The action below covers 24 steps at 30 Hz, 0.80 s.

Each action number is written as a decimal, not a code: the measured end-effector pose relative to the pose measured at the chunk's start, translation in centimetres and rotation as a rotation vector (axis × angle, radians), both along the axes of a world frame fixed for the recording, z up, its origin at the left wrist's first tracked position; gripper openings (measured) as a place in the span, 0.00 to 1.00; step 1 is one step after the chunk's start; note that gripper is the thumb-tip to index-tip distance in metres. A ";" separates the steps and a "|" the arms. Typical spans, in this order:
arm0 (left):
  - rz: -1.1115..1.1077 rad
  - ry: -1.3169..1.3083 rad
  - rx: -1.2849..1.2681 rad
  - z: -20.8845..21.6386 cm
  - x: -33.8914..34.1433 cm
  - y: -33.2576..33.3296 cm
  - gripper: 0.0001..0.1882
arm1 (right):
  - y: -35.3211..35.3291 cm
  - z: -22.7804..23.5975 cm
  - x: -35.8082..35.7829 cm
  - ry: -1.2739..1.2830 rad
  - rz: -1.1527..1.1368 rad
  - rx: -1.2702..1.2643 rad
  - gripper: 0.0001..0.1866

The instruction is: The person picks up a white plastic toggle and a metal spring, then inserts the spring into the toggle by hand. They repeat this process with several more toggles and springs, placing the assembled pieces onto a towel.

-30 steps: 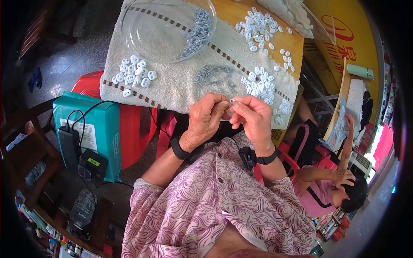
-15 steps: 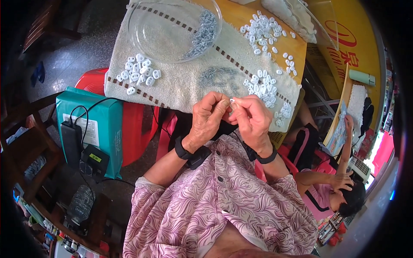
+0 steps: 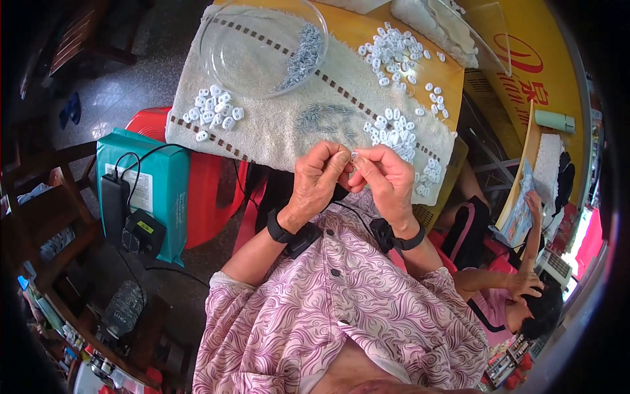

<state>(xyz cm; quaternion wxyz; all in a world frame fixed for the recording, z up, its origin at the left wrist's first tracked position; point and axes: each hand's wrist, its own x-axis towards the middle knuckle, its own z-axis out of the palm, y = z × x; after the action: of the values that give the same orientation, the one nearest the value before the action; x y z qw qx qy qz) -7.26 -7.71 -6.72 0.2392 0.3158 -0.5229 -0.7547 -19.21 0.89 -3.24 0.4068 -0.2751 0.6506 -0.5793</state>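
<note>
My left hand (image 3: 316,182) and my right hand (image 3: 390,182) meet at the near edge of a towel-covered table, fingertips almost touching. My right thumb and forefinger pinch a small white plastic piece (image 3: 355,155). The left fingers are pressed together against it; whatever they hold is hidden. Just beyond lies a loose patch of small grey metal pins or screws (image 3: 325,119). To its right is a heap of small white two-holed plastic pieces (image 3: 395,134). More white pieces (image 3: 213,109) are piled at the left.
A clear round dish (image 3: 226,69) at the back holds more grey metal bits (image 3: 306,58). White pieces (image 3: 394,51) also cover the back right of the table. Left stand a red stool (image 3: 207,203) and teal bag (image 3: 172,210). Another person (image 3: 518,295) sits at the right.
The view has shifted slightly, so the table sits a little differently in it. Both hands keep their pinch on the small white piece, with hardly any movement.
</note>
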 end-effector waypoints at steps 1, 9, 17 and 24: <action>0.010 0.002 0.025 -0.1 -0.1 0.2 0.08 | 0.2 -0.1 -0.1 -0.003 0.000 -0.004 0.07; 0.021 0.083 0.235 -0.8 -1.2 2.7 0.10 | 2.7 -0.7 -1.3 -0.152 -0.067 0.023 0.08; -0.096 0.020 0.243 -0.7 -2.4 4.7 0.11 | 5.9 -1.6 -2.2 -0.208 -0.124 0.047 0.08; -0.158 -0.238 -0.119 -0.1 -4.1 4.1 0.06 | 8.7 -3.2 -3.7 -0.219 -0.185 0.080 0.08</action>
<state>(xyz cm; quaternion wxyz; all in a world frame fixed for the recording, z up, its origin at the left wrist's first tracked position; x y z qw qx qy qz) -11.39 -3.57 -6.85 0.1337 0.3462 -0.6147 -0.6960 -22.93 9.62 -6.41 0.4309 -0.1329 0.6476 -0.6143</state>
